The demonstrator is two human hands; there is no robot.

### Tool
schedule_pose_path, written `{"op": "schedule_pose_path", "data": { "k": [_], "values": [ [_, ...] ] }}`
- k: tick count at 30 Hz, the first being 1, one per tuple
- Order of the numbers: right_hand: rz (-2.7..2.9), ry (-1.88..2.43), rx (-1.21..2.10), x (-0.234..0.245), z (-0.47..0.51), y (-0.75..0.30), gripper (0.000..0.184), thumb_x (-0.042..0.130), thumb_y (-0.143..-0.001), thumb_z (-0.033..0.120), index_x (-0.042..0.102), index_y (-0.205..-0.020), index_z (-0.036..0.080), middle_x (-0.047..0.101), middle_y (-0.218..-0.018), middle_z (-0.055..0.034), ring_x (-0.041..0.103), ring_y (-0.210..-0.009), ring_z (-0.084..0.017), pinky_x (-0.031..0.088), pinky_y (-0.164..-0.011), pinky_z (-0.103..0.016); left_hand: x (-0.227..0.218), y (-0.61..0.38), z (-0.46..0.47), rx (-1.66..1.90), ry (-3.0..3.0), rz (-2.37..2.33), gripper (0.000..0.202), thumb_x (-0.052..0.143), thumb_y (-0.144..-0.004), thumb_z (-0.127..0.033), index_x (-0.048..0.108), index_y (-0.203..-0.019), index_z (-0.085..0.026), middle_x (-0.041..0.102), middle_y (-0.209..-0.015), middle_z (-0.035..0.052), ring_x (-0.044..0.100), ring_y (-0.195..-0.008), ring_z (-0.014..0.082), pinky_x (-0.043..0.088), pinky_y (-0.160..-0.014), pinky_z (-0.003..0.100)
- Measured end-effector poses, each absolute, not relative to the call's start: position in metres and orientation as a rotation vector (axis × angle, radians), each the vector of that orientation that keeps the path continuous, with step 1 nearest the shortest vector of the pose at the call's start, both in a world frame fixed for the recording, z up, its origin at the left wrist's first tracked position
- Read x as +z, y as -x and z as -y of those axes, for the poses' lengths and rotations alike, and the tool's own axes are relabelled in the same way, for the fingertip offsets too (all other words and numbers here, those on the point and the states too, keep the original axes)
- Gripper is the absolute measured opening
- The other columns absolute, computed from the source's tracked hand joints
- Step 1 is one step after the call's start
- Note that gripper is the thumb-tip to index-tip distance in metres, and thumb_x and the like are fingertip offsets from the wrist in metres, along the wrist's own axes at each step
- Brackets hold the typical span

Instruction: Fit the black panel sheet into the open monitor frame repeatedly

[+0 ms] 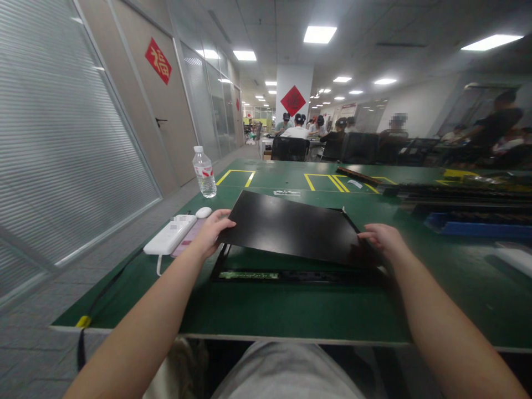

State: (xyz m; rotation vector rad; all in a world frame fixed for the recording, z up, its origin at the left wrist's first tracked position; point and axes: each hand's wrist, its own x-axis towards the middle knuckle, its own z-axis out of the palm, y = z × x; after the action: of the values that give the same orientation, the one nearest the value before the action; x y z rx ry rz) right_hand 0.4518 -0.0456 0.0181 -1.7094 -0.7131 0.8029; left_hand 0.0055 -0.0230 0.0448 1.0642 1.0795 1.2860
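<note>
A flat black panel (291,224) is tilted up at its near edge above a black frame (299,275) that lies on the green table (291,310). My left hand (214,224) grips the panel's near left corner, thumb on top. My right hand (384,238) holds the near right corner with fingers curled at the edge. A green strip shows inside the frame under the lifted panel.
A white power strip (170,234), a white mouse (203,212) and a water bottle (204,173) sit at the left. Stacked black frames (457,194) and a blue tray (477,226) lie at the right. Yellow floor-style markings cross the table's far side. Several people sit at desks beyond.
</note>
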Motion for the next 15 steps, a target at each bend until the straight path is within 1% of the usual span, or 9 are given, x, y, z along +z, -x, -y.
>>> {"op": "schedule_pose_path", "data": {
  "k": [4,7,11,15],
  "values": [
    [0.732,1.729,0.779,0.0183,0.0466,-0.4511,0.002,0.058,-0.079,0.014,0.059,-0.081,0.016,0.069,-0.061,-0.0093,0.034,-0.038,-0.007,0.022,-0.034,-0.018,0.0438,-0.006,0.0233,1.269,-1.064,-1.088,0.049,0.074,-0.05,-0.017,0.057,-0.096,-0.018,0.07,-0.071,-0.0006,0.063,-0.058,0.0161,0.047,-0.051,0.024],
    [0.77,1.767,0.725,0.0187,0.0477,-0.4489,0.002,0.059,-0.078,0.016,0.06,-0.081,0.016,0.069,-0.062,-0.0089,0.036,-0.041,-0.008,0.026,-0.037,-0.019,0.0423,-0.0057,0.0229,1.26,-1.063,-1.098,0.05,0.074,-0.05,-0.017,0.057,-0.097,-0.018,0.07,-0.071,-0.0004,0.063,-0.058,0.0167,0.047,-0.051,0.025],
    [0.855,1.835,0.635,0.0184,0.0485,-0.4476,0.005,0.061,-0.076,0.019,0.064,-0.08,0.016,0.071,-0.066,-0.009,0.047,-0.05,-0.011,0.036,-0.045,-0.021,0.0395,-0.0052,0.0213,1.258,-1.07,-1.107,0.049,0.073,-0.049,-0.017,0.057,-0.096,-0.018,0.069,-0.07,-0.0006,0.064,-0.058,0.0173,0.048,-0.051,0.025],
    [0.954,1.885,0.569,0.0129,0.0463,-0.4523,0.01,0.061,-0.074,0.023,0.066,-0.08,0.017,0.073,-0.072,-0.0088,0.056,-0.06,-0.015,0.041,-0.052,-0.024,0.0391,-0.0056,0.0211,1.257,-1.068,-1.127,0.047,0.072,-0.049,-0.016,0.059,-0.095,-0.017,0.069,-0.069,-0.0004,0.063,-0.057,0.0174,0.047,-0.05,0.025]
  ]
}}
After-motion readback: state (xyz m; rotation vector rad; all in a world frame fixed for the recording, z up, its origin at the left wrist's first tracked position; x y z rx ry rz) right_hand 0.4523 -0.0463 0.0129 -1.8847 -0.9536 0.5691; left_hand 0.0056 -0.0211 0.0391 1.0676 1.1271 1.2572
